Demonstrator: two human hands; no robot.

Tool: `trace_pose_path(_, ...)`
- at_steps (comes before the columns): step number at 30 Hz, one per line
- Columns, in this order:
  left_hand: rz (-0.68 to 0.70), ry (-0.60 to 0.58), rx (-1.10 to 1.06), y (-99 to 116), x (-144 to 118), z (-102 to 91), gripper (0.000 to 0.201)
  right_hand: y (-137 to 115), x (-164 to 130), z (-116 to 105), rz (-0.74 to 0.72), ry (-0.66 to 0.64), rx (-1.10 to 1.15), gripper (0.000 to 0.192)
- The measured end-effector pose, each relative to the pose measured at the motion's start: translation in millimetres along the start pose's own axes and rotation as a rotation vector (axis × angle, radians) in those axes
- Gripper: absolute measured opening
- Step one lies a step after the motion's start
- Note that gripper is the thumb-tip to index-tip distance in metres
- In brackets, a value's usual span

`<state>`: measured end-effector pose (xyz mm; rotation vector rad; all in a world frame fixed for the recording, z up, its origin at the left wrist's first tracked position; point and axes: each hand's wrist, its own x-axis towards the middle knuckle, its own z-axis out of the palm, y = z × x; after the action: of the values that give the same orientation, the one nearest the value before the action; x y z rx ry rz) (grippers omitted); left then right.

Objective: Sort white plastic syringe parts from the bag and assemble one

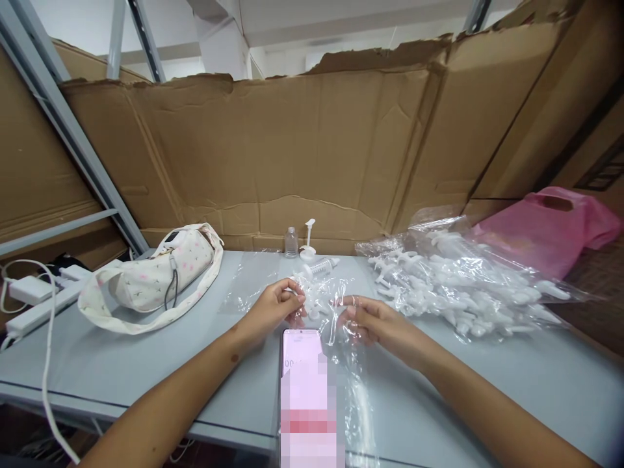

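My right hand [368, 318] pinches a thin clear plastic bag [358, 383], which hangs down past the phone [301, 351]. My left hand [283, 302] is closed, thumb against fingers, beside small white plastic parts [316, 305]; what it holds, if anything, is hard to make out. Just behind my hands lies a clear ribbed plastic piece with a white tip [322, 268]. Farther back stand a small clear bottle [291, 242] and a white pump head [309, 239] on its base.
A large clear bag of white pump parts [448, 279] lies at the right, with a pink plastic bag [541, 227] behind it. At left are a floral pouch [166, 273] and a white power strip [36, 305] with cables. Cardboard [292, 143] walls the table's back.
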<state>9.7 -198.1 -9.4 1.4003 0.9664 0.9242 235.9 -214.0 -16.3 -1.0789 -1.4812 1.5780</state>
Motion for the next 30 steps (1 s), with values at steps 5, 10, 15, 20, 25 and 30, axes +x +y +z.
trace_pose_path(5,-0.002,-0.038,0.055,-1.6,-2.0,1.4,0.024,4.4,7.7,-8.6,-0.096,0.216,0.024,0.035)
trace_pose_path(10,0.017,-0.065,0.163,-2.6,-2.2,0.7,0.013,-1.5,8.0,-5.6,-0.104,0.297,-0.039,0.034)
trace_pose_path(15,0.08,-0.017,0.306,-4.5,-0.1,-3.9,0.01,-1.1,6.1,-4.1,-0.175,0.343,-0.114,0.036)
trace_pose_path(20,0.386,0.217,0.615,1.2,-5.7,-0.2,0.027,3.5,6.4,-3.8,-0.256,0.319,-0.28,0.034)
trace_pose_path(25,0.578,0.142,0.876,10.7,-12.1,13.5,0.018,6.8,5.1,12.6,-0.285,0.186,-0.399,0.03)
trace_pose_path(30,0.557,0.018,1.051,8.5,-13.7,23.6,0.018,5.3,1.2,26.6,-0.376,0.038,-0.439,0.029)
